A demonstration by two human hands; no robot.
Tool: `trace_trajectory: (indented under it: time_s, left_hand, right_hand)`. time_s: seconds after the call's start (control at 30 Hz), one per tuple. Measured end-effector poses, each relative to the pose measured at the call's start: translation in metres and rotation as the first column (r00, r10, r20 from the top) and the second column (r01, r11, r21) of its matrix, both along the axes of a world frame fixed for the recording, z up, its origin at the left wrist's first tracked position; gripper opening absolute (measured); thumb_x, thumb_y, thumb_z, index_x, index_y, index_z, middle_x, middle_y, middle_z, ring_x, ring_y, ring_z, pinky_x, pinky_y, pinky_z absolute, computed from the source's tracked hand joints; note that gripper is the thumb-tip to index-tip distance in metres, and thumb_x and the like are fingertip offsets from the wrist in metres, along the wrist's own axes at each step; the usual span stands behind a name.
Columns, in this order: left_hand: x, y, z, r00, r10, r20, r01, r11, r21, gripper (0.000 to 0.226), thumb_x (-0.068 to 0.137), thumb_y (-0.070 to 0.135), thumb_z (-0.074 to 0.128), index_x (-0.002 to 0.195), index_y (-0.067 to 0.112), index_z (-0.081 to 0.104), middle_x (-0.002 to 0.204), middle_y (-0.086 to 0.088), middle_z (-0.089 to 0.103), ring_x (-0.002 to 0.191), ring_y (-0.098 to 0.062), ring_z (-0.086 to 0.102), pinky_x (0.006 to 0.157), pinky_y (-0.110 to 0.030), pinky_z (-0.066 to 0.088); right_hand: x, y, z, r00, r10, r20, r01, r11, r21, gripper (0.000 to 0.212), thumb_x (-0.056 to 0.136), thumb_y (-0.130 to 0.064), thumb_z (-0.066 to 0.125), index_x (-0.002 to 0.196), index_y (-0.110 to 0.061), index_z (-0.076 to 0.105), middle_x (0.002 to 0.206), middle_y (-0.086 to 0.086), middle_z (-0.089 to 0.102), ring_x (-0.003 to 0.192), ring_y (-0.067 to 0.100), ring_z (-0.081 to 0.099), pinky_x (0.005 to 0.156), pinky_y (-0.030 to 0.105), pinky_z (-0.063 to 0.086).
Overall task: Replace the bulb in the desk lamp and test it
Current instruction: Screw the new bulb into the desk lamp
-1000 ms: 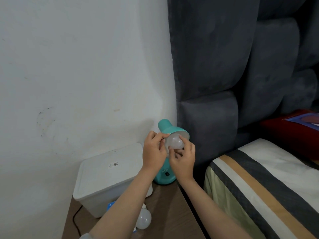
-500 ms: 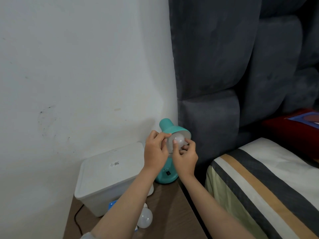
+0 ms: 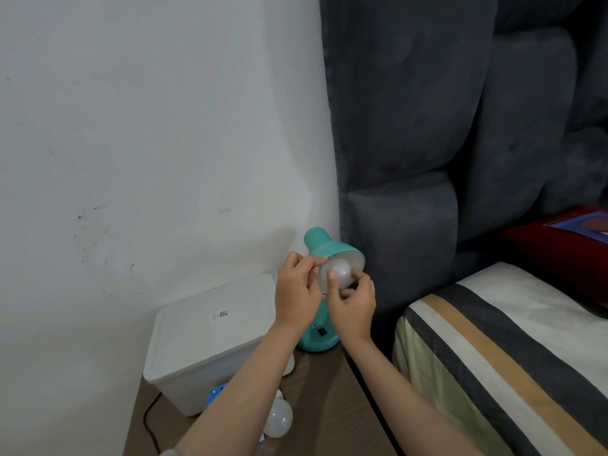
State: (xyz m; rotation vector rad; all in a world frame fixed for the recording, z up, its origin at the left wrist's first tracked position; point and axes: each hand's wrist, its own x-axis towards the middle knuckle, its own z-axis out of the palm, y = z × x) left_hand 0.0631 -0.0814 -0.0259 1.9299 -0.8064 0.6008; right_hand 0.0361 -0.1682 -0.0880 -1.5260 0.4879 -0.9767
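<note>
- Desk lamp [image 3: 318, 334]: teal, stood at the back of the wooden bedside table [image 3: 329, 406], between the white storage box and the grey padded headboard [image 3: 411, 126]. A small dark switch showed on the front of its base.
- Lamp shade [image 3: 332, 250]: teal outside, pale inside, tilted so that its open mouth faced the camera and slightly right.
- Bulb [image 3: 339, 274]: frosted white globe, sat in the mouth of the shade, unlit. Whether its base was seated in the socket could not be told.
- Left hand [image 3: 297, 294]: fingers curled, thumb and forefinger pinched at the left rim of the shade beside the bulb. It appeared to steady the shade; the exact contact was partly hidden.
- Right hand [image 3: 353, 307]: partly closed around the bulb from below and right, one fingertip laid on the front of the globe, other fingers cupped on its lower right side.
- Storage box [image 3: 214, 334]: white plastic, lid on, small printed label on the lid, stood on the table left of the lamp against the white wall [image 3: 148, 126].
- Spare bulb [image 3: 279, 421]: frosted white, lay on the table in front of the box, partly hidden by the left forearm.
- Blue item [image 3: 217, 393]: only a corner was visible beside the box; kind could not be told.
- Black cord [image 3: 149, 422]: ran along the table's left edge.
- Bed [image 3: 510, 357]: striped cover in white, grey, tan and pale green, just right of the table.
- Red cushion [image 3: 559, 245]: at the head of the bed.
</note>
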Motion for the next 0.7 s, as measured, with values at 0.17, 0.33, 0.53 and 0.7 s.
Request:
trace_trajectory:
  time_s: [0.17,0.33,0.53,0.7]
  left_hand:
    - [0.002,0.0,0.0,1.0,0.013,0.019,-0.013,1.0,-0.001,0.021,0.085,0.001,0.055,0.096,0.015,0.067,0.085,-0.001,0.051,0.078,-0.02,0.057,0.066,-0.042,0.054]
    - [0.003,0.001,0.001,1.0,0.007,0.022,-0.007,1.0,0.002,0.019,0.086,0.002,0.056,0.094,0.014,0.067,0.084,0.0,0.05,0.077,-0.019,0.057,0.064,-0.041,0.053]
    - [0.004,0.001,0.0,1.0,0.012,0.015,-0.012,1.0,-0.01,0.022,0.085,0.0,0.055,0.095,0.016,0.067,0.083,-0.001,0.05,0.077,-0.02,0.057,0.065,-0.041,0.053]
    - [0.004,0.001,0.0,1.0,0.009,0.02,-0.009,1.0,-0.001,0.02,0.085,0.003,0.054,0.094,0.016,0.067,0.083,-0.002,0.05,0.076,-0.02,0.057,0.064,-0.041,0.052]
  right_hand:
    - [0.003,0.001,-0.003,0.999,0.016,0.051,-0.01,0.994,-0.112,0.052,0.081,-0.027,0.072,0.125,-0.02,0.046,0.12,0.003,0.05,0.088,0.024,0.067,0.073,0.03,0.058]
    - [0.005,-0.001,0.005,1.0,-0.003,0.026,0.002,1.0,0.009,0.044,0.082,-0.031,0.071,0.116,-0.014,0.049,0.111,0.013,0.06,0.074,0.008,0.064,0.061,0.008,0.049]
    - [0.007,0.002,-0.009,0.997,0.034,0.064,-0.027,0.994,-0.107,0.05,0.079,-0.024,0.073,0.123,-0.027,0.049,0.115,0.003,0.05,0.084,0.026,0.067,0.073,0.039,0.059]
    - [0.007,0.002,0.0,0.998,0.005,0.062,-0.004,1.0,-0.016,0.047,0.08,-0.029,0.074,0.119,-0.019,0.049,0.118,0.008,0.053,0.084,0.022,0.067,0.07,0.027,0.058]
